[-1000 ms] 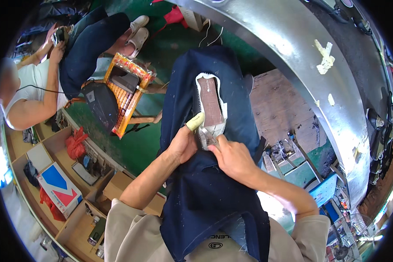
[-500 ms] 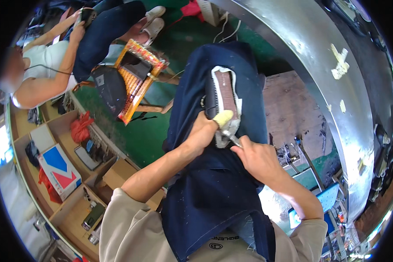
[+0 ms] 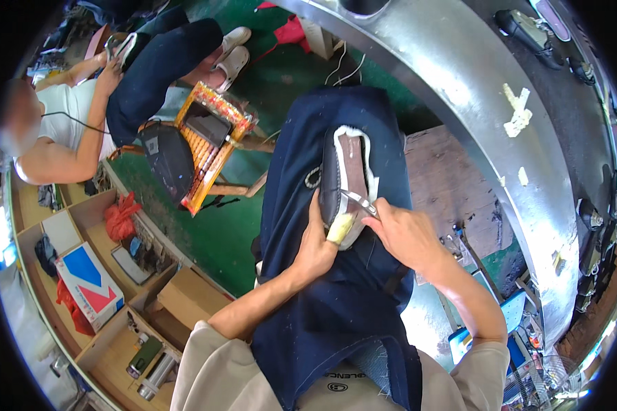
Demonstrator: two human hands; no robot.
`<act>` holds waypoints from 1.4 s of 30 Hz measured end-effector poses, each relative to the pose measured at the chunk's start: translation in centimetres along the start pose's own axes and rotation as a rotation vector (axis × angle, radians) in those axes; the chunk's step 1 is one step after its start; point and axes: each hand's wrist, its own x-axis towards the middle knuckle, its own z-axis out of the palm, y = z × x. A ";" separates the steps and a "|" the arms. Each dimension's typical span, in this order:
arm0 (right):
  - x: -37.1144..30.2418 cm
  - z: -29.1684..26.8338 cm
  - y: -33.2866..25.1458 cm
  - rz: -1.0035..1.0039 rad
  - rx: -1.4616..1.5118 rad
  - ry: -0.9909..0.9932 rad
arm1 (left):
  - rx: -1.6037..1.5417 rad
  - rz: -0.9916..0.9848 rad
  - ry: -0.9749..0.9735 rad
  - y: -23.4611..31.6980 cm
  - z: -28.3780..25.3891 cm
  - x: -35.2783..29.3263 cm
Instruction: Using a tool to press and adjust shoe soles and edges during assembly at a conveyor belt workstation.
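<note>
Green floor (image 3: 227, 245) runs beneath the work area, bounded on the right by a curved, silver metal table edge (image 3: 452, 75) bearing whitish tape scraps (image 3: 517, 111). Dark shoes (image 3: 528, 38) stand on the dark surface beyond that edge.

Wooden compartments (image 3: 103, 351) line the left side; among their contents are a red plastic bag (image 3: 121, 218) and a white box (image 3: 89, 284) with blue and red shapes. At upper left a seated co-worker in a white top (image 3: 75, 109) handles an item too small to identify with certainty. Near that person, an orange slatted seat (image 3: 200, 159) carries a flat dark device (image 3: 208, 125).

Subject item: a dark shoe upper (image 3: 330, 179) with white rim and brown inner sole, located on the navy cloth (image 3: 322, 308) covering the wearer's lap, its length pointing away from the body.

Left hand (image 3: 317, 248): curled against the near end of the upper, gripping it; thumb wears a yellow cover (image 3: 339, 229). Right hand (image 3: 410, 236): fingers closed on a metal hand tool (image 3: 363, 204), its tip at the rim, just beside the yellow cover. Spread of the tool's tips cannot be determined.
</note>
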 end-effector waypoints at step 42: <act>-0.1 -2.6 -0.4 0.525 1.270 0.126 | -0.158 0.305 0.086 6.8 -4.2 5.7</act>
